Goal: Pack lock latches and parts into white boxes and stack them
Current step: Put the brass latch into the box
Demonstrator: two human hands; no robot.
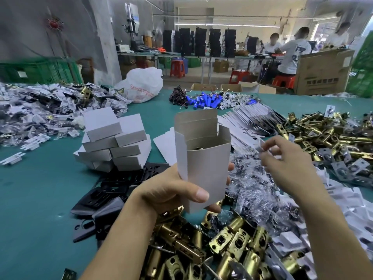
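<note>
- The left hand (177,190) is gripping an open white box (203,158) and holding it upright above the table (40,188), thumb across the front and fingers wrapping round the back.
- The box's top flaps are standing open, and something small and dark is showing inside, too dim to make out.
- The right hand (286,156) is hovering just to the right of the box, its fingertips pinching a small packet (260,147), which is blurred.
- A pile of clear packets (262,195) is lying under the right hand.
- Brass latches (222,249) are lying heaped at the near edge below both hands, and more brass latches (323,134) are lying heaped to the right.
- Closed white boxes (113,142) are sitting in a loose stack to the left of the held box, beside black plates (113,190).
- Flat box blanks (252,120) are fanning out behind the box.
- Blue cylinders (203,101) and a white plastic bag (143,85) are lying farther back.
</note>
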